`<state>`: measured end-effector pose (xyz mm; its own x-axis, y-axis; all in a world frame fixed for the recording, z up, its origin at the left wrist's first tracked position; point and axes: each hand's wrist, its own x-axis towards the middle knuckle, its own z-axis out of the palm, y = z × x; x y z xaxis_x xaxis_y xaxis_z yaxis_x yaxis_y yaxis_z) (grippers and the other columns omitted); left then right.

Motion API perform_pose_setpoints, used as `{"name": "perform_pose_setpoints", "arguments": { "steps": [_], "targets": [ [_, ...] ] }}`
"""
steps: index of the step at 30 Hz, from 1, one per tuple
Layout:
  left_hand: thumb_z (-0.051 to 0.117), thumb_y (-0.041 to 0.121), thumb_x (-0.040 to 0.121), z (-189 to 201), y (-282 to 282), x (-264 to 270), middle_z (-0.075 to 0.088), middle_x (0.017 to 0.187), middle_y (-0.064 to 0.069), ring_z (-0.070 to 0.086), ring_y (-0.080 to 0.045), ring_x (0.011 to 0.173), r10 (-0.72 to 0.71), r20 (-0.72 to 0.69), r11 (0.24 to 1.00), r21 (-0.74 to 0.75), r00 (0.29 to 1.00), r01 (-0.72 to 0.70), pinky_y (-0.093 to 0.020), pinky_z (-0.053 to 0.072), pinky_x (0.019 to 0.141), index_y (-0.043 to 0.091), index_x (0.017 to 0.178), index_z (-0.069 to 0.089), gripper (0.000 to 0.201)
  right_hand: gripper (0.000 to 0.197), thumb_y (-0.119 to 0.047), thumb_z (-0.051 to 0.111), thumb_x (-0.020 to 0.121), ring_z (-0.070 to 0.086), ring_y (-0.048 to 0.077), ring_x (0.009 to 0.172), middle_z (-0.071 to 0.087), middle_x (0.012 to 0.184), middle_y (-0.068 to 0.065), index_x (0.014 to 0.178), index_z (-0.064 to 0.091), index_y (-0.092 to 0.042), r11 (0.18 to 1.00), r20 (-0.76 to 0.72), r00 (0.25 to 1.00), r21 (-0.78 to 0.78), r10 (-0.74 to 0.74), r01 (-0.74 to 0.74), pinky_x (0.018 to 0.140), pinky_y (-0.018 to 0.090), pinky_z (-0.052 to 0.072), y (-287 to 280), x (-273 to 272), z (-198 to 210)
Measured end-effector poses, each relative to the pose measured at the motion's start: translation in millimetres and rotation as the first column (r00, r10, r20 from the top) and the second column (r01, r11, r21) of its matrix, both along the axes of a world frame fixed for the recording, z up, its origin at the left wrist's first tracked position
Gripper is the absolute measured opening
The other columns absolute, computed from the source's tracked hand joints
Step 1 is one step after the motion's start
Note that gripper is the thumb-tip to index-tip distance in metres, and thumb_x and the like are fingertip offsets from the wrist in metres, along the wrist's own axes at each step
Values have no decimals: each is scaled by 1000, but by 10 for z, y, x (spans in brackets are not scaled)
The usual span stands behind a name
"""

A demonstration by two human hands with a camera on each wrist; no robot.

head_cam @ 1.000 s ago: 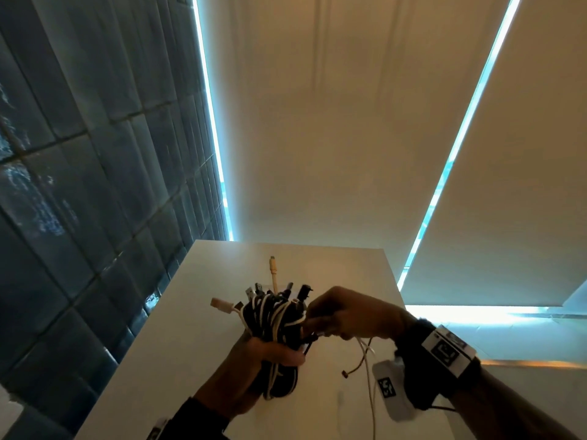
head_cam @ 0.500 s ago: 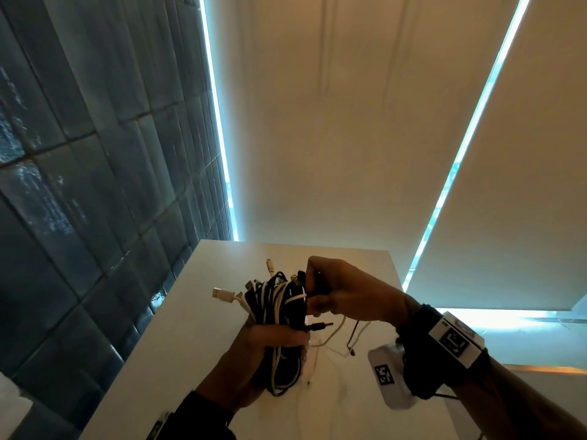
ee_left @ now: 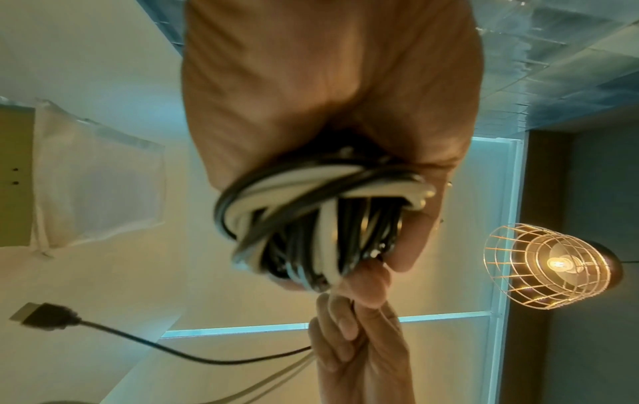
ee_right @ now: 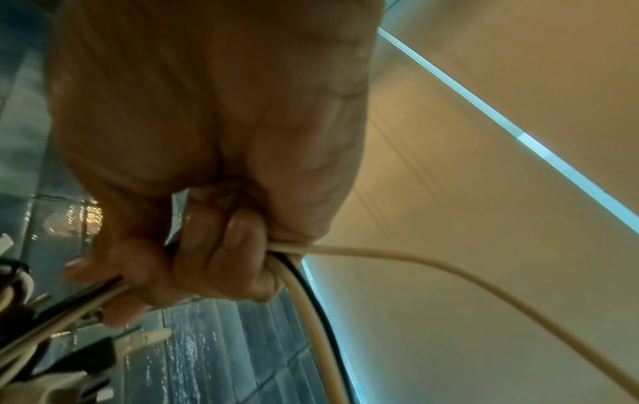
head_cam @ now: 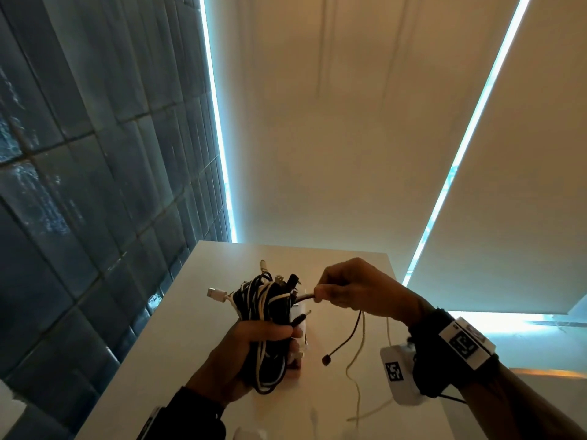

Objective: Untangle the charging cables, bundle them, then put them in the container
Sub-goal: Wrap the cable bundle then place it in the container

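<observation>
Above the white table point(head_cam: 178, 328), the left hand point(head_cam: 241, 354) is gripping the coil point(head_cam: 266, 312) of black and white cables, fingers wrapped tight round its middle, probably so the loops cannot spring apart. Just beside it, the right hand point(head_cam: 355, 290) is pinching the loose ends point(head_cam: 305, 298) where they are leaving the coil, fingers curled closed round them, and seems to be keeping them taut for winding round the coil as a tie. Past that fist the ends are trailing slack: a black plug point(head_cam: 326, 360) is hanging free and a white strand point(head_cam: 357, 376) is drooping onto the table. A clear bag point(ee_left: 100, 180), perhaps the container, is showing in the left wrist view, well apart from both hands.
</observation>
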<state>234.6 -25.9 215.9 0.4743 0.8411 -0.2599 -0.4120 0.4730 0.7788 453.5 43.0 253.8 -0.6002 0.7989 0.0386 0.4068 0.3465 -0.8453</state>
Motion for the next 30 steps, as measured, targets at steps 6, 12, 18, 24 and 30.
{"name": "perform_pose_setpoints", "arguments": {
  "steps": [6, 12, 18, 24, 30],
  "targets": [
    [90, 7, 41, -139, 141, -27, 51, 65, -10, 53, -18, 54, 191, 157, 981, -72, 969, -182, -29, 50, 53, 4, 78, 62, 47, 32, -23, 49, 99, 31, 9, 44, 41, 49, -11, 77, 65, -7, 968, 14, 995, -233, -97, 97, 45, 21, 28, -96, 194, -343],
    [82, 7, 59, -171, 205, 94, 49, 64, -6, 52, -16, 53, 226, 121, 972, -88, 966, -217, -26, 48, 52, 6, 83, 63, 31, 24, -20, 56, 96, 35, 2, 39, 46, 43, -17, 77, 68, -14, 840, -156, 834, 44, -529, 541, 45, 12, 27, -208, 39, -444],
    [67, 19, 77, -132, 196, 304, 53, 73, -8, 54, -18, 61, 258, 173, 961, -148, 950, -234, -29, 50, 53, 6, 91, 66, 19, 12, -15, 59, 94, 55, 5, 56, 66, 71, 0, 92, 69, -9, 769, -354, 833, 343, -426, 539, 50, 12, 43, -425, -552, -319],
    [78, 38, 71, -166, 220, 204, 68, 94, -16, 66, -31, 89, 274, 110, 960, -95, 956, -264, -44, 51, 77, 10, 95, 75, 36, 24, -26, 42, 88, 51, 9, 61, 58, 81, -4, 98, 61, -15, 767, 37, 957, 608, -286, 206, 52, 22, 48, -549, -653, -456],
    [70, 25, 69, -224, 208, 219, 69, 83, -13, 66, -33, 81, 367, 20, 925, -115, 930, -363, -42, 52, 71, 10, 84, 74, 22, 13, -13, 58, 89, 55, 14, 70, 58, 96, 4, 102, 54, -10, 775, 190, 961, 631, -199, 36, 59, 26, 54, -598, -757, -501]
  ]
}}
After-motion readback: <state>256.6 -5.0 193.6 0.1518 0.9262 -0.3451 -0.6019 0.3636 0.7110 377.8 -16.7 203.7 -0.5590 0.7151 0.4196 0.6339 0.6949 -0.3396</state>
